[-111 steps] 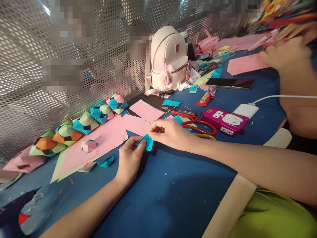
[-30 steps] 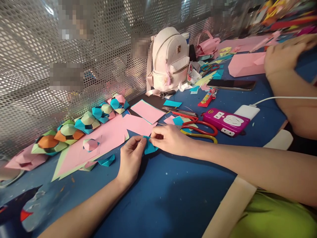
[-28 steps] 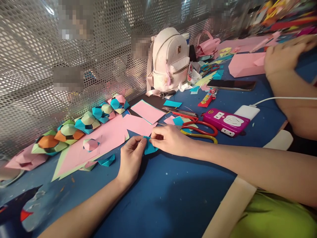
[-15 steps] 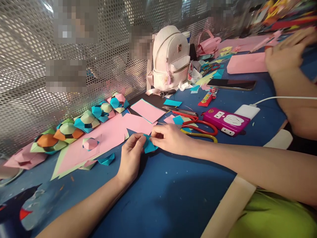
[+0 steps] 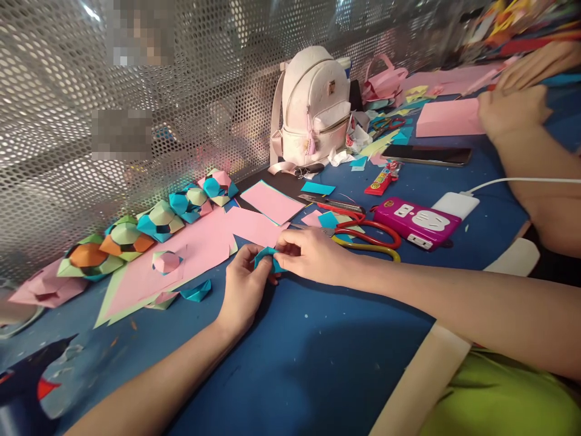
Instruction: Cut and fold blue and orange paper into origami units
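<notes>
"Where is the folded blue paper (image 5: 265, 252) held?"

"Near the centre of the frame, between the two hands and above the blue table (image 5: 290, 357). It is partly covered by the fingers, so its full shape cannot be told."

"How is it gripped by the left hand (image 5: 244, 283)?"

"From its left side. The fingers are curled behind and the thumb is laid across the near face, so the paper is pinched and the hand is mostly closed."

"And by the right hand (image 5: 313, 254)?"

"The right part of the paper is pinched between thumb and forefinger, with a small hollow left inside the curled finger."

"What is seen around the hands?"

"Scissors (image 5: 394, 232) with red and yellow handles are seen lying just right of centre, with a purple power strip (image 5: 420, 224) beside them. Left of centre, a large pink sheet (image 5: 204, 245) is spread, and a small pink folded piece (image 5: 166, 261) is set on it. Another blue folded piece (image 5: 196, 292) is placed near its lower edge."

"And farther off?"

"At the upper right, pink paper (image 5: 447, 118) is touched by a co-worker's hand (image 5: 512, 115)."
</notes>
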The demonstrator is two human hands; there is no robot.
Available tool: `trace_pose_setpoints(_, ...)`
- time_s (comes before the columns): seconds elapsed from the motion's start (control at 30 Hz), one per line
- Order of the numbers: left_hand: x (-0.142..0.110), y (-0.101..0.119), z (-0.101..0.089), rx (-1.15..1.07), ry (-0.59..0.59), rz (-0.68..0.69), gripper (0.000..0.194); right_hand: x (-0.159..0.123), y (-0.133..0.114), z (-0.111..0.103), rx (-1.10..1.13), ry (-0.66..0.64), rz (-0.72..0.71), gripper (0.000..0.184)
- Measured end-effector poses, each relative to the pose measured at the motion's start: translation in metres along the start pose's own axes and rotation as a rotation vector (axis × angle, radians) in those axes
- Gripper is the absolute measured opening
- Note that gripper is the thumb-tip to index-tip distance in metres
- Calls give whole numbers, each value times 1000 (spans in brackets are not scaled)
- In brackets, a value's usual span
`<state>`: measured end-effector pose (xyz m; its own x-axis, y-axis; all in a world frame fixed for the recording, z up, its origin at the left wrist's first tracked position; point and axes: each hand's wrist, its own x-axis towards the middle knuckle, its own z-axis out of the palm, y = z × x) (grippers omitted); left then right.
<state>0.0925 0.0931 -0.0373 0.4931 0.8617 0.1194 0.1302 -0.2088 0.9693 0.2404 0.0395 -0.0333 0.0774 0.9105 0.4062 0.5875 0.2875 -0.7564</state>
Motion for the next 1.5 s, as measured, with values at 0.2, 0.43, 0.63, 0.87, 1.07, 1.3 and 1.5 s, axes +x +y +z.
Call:
trace_pose_setpoints(0.2, -3, 2, 2, 114, 1, 9, 6, -1, -1, 3, -174, 46, -66, 21)
trace_pose_setpoints(0.43, -3, 3, 2, 88, -20, 9, 9, -2, 0, 2, -189, 36, -55, 26)
trace_pose_setpoints(0.63, -3, 3, 2, 87, 3, -15, 7, -2, 2, 1, -175, 105, -198, 19)
trace_pose_setpoints(0.87, -3, 5, 3, 101, 22, -29, 7, -1, 4, 1, -151, 115, -202, 22)
trace_pose_setpoints(1.07, -4, 8, 4, 101, 13, -13, 6, -1, 7, 1, -155, 151, -251, 26)
trace_pose_setpoints(1.3, -3, 7, 3, 113, 1, -7, 7, -1, 7, 0, -118, 138, -257, 16)
trace_pose_setpoints(1.5, -4, 9, 3, 105, 44, -4, 5, -1, 3, 0, -91, 137, -227, 20)
